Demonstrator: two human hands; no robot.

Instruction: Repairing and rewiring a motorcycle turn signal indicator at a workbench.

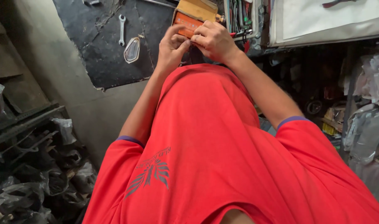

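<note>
Red shirt [206,153] fills the lower frame, while at top centre left hand [171,49] and right hand [214,40] pinch closed on a small orange box [188,23], which could slip among the tools.

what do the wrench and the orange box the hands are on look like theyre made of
Wrench: bare metal by the look, with a pale grey sheen against the dark slab.
Orange box: probably cardboard, with a matt face and crisp folded edges; plastic can't be ruled out. Both the left hand and the right hand partly cover it.
</note>
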